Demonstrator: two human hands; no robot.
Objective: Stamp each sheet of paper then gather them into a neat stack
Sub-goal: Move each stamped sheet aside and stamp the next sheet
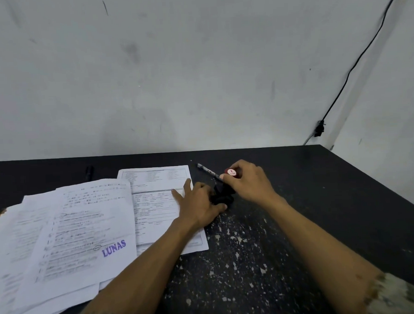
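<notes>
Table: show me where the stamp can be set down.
Free: the table right of the right hand, and the near strip between the forearms. Crowded: the left half under the papers; the pen lies behind the stamp, the left hand beside it.

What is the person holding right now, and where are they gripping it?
The right hand grips the stamp by its red top knob. The left hand rests on a sheet of paper, its thumb against the stamp's black base.
</notes>
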